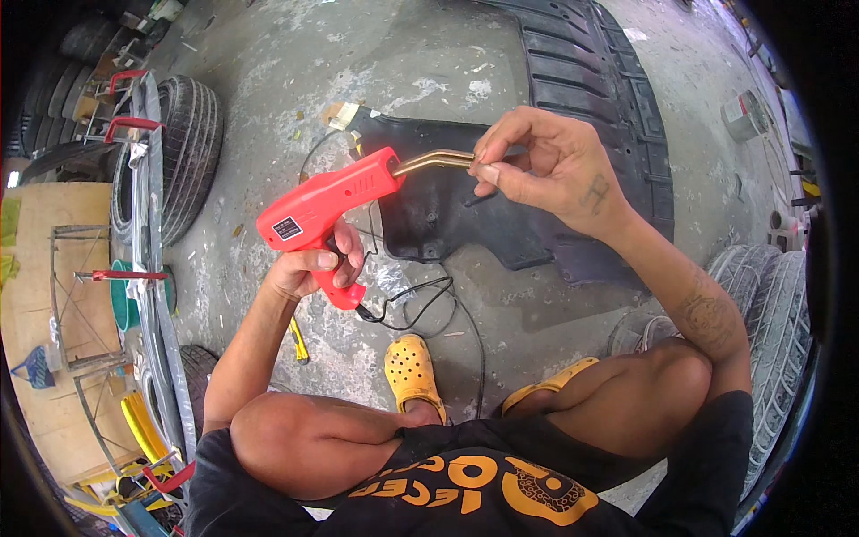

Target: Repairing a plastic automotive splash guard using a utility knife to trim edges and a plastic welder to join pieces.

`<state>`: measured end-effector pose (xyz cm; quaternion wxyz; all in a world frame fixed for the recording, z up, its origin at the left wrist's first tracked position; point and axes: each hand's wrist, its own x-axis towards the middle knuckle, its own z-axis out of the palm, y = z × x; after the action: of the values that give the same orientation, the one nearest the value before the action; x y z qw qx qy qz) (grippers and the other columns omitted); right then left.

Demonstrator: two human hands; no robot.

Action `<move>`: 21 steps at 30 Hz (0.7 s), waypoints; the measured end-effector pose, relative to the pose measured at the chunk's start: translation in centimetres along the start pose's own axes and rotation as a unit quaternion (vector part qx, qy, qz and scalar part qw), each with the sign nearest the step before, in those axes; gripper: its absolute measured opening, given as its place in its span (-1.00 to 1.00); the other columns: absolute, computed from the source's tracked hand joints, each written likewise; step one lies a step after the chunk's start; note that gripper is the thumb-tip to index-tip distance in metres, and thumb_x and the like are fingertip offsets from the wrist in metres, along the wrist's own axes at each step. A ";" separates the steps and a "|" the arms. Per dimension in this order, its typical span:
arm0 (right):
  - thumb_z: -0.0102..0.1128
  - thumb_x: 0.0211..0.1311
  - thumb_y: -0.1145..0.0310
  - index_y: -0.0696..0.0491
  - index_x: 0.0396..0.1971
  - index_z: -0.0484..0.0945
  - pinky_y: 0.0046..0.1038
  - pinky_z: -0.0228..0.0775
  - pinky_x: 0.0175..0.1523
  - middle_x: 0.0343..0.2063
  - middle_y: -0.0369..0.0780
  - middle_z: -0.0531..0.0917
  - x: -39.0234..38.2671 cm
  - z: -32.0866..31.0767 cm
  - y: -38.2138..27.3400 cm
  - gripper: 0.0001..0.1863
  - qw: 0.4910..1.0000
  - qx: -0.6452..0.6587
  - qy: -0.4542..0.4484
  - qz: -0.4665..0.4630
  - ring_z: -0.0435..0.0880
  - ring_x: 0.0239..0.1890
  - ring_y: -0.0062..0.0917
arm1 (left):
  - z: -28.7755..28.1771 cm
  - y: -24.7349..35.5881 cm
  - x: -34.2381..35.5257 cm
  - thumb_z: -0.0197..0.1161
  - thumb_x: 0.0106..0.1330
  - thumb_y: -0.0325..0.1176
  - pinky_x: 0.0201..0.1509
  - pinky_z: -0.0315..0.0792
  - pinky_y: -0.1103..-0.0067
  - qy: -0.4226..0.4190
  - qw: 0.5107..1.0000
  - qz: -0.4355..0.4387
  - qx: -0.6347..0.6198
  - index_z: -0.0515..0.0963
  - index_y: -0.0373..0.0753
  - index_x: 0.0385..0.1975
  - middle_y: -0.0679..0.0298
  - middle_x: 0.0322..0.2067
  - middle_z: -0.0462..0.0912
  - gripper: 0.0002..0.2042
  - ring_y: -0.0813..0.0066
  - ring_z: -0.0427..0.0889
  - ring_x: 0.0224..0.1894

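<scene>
My left hand (318, 264) is wrapped round the handle of a red pistol-shaped hot stapler (331, 201), held up in front of my knees. Two bent brass prongs (434, 159) stick out of its front end toward the right. With thumb and fingers closed, my right hand (550, 170) pinches the tip of these prongs; whether a small staple is between the fingers is hidden. A black cord (407, 294) hangs from the handle's base. Below and beyond the tool, a large black plastic car undercover (595, 98) lies on the floor.
At the left stand a tyre (192, 152) and a metal rack (152, 224) with red clamps. A yellow cutter knife (298, 342) lies on the grey floor. More tyres (778, 322) are at my right, and a metal can (744, 116) stands farther off.
</scene>
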<state>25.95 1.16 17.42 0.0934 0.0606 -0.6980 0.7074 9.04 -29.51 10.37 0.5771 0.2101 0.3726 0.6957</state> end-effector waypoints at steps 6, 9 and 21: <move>0.17 0.25 0.68 0.26 -0.20 0.54 -0.46 0.63 -0.01 -0.21 -0.17 0.60 -0.1 -0.3 -0.1 -0.86 0.999 0.021 0.021 0.026 0.64 -0.16 -0.57 | 0.7 0.1 0.4 0.34 0.09 -0.46 -0.40 0.48 0.49 -0.001 1.000 0.015 0.005 0.55 -0.26 -0.26 0.08 -0.31 0.65 -0.79 0.48 0.57 -0.55; 0.18 0.24 0.70 0.28 -0.17 0.54 -0.48 0.61 0.00 -0.21 -0.17 0.60 -0.1 -0.1 -0.2 -0.83 1.000 0.016 0.012 0.009 0.65 -0.16 -0.56 | 0.7 0.1 0.5 0.33 0.10 -0.46 -0.39 0.47 0.49 -0.003 1.000 0.014 0.009 0.55 -0.26 -0.25 0.08 -0.30 0.65 -0.79 0.49 0.57 -0.54; 0.20 0.24 0.69 0.27 -0.23 0.57 -0.55 0.56 -0.10 -0.24 -0.15 0.60 0.3 -0.5 -0.1 -0.88 0.999 0.027 0.012 -0.012 0.67 -0.24 -0.53 | 0.7 0.1 0.4 0.34 0.09 -0.47 -0.39 0.46 0.50 -0.009 1.000 0.024 0.006 0.54 -0.26 -0.26 0.08 -0.30 0.65 -0.79 0.47 0.56 -0.54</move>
<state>25.71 1.63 17.56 0.1084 0.0632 -0.6768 0.7254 9.42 -28.94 10.83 0.5622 0.2288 0.3662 0.7054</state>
